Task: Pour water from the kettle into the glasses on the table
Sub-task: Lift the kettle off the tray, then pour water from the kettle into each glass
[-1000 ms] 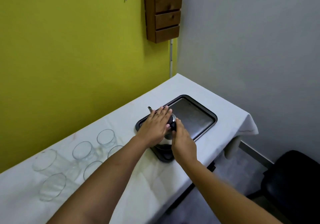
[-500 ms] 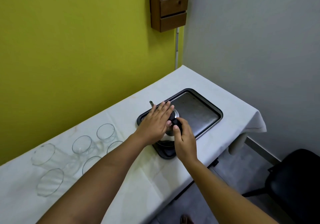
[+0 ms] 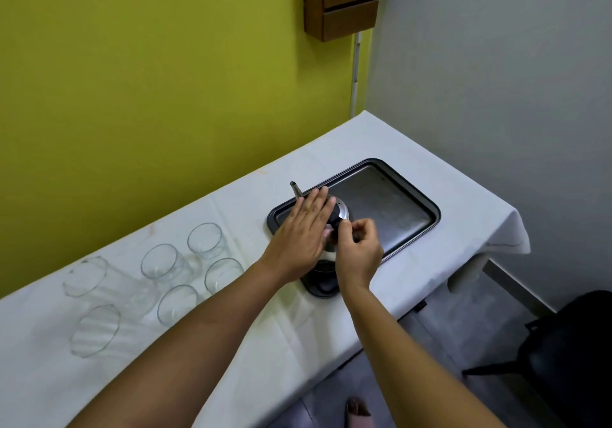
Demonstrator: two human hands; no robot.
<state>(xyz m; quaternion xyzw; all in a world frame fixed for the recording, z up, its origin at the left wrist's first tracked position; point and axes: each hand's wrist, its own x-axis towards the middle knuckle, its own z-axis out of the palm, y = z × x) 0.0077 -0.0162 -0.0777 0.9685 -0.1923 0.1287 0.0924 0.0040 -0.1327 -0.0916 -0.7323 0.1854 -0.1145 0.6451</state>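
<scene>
A steel kettle (image 3: pixel 342 211) with a thin spout (image 3: pixel 295 189) stands on its black base (image 3: pixel 320 288) at the near left corner of a dark tray (image 3: pixel 436 211). My left hand (image 3: pixel 303 232) lies flat over the kettle's lid, fingers stretched out. My right hand (image 3: pixel 359 248) is curled on the black handle (image 3: pixel 335 221) at the kettle's top. Most of the kettle's body is hidden by both hands. Several empty clear glasses stand to the left on the white cloth, the nearest (image 3: pixel 223 273) just left of my left forearm, another (image 3: pixel 204 240) behind it.
The table (image 3: pixel 430 169) is covered with a white cloth and runs along a yellow-green wall. Its front edge is close to the kettle base. A wooden holder (image 3: pixel 344 0) hangs on the wall above. A black chair (image 3: pixel 569 345) stands on the floor at the right.
My right hand's fingers have curled tighter around the kettle's handle. My left hand stays flat on the lid. The kettle has not moved off its base.
</scene>
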